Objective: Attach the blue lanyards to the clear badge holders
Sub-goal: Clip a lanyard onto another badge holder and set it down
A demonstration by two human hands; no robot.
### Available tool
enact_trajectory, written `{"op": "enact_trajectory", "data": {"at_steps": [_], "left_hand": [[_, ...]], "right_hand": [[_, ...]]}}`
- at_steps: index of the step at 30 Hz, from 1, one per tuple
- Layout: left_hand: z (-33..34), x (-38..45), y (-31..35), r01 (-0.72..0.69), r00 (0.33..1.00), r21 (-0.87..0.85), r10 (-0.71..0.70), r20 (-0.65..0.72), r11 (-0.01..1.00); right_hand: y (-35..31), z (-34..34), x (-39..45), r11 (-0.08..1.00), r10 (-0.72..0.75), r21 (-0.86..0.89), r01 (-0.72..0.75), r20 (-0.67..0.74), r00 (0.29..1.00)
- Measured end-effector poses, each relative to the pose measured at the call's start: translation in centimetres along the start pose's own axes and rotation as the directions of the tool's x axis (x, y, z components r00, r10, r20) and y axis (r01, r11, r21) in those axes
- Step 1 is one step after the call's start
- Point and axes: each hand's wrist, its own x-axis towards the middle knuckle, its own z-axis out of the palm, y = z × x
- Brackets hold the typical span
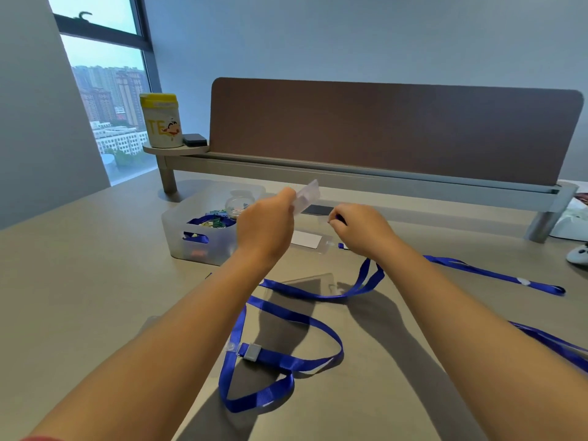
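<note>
My left hand holds a clear badge holder raised above the table, pinched at its lower end. My right hand is closed on the clip end of a blue lanyard, whose strap hangs down and loops across the table. The two hands are a short gap apart. A second clear holder with a white card lies flat between my hands. Another clear holder lies under the strap. A second blue lanyard with a grey clasp is coiled near me.
A translucent bin with blue straps and small items stands left of my left hand. Another blue lanyard stretches to the right, and one more at the right edge. A brown divider and a yellow canister stand at the back.
</note>
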Motion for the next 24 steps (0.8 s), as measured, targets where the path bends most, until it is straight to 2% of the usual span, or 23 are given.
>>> {"op": "enact_trajectory", "data": {"at_steps": [7,10,14,18,21,24], "left_hand": [[1.3,-2.0,-2.8,0.169,0.966,-0.008,-0.164,0.202,0.986],[1.3,-2.4,-3.5,0.21,0.953,-0.016,-0.201,0.226,0.978],[1.5,-2.5,-4.5,0.226,0.95,-0.004,-0.219,0.222,0.974],[1.6,-2.6,-5.0,0.231,0.948,-0.006,-0.224,0.225,0.973],[1.3,-2.7,-5.2,0.243,0.944,0.005,-0.238,0.226,0.97],[0.6,-2.8,-5.5,0.264,0.94,0.027,-0.263,0.217,0.964]], "right_hand": [[1.6,5.0,-1.4,0.994,0.052,0.072,-0.08,0.336,0.94],[1.8,7.4,-1.7,0.993,0.054,0.069,-0.091,0.419,0.906],[1.6,8.4,-1.8,0.996,0.025,0.071,-0.055,0.366,0.93],[1.5,8.1,-1.5,0.986,-0.015,-0.156,0.065,0.299,0.954],[1.4,8.0,-1.4,0.904,-0.105,-0.377,0.199,0.256,0.961],[1.5,8.1,-1.3,0.881,-0.065,-0.431,0.195,0.298,0.952]]}}
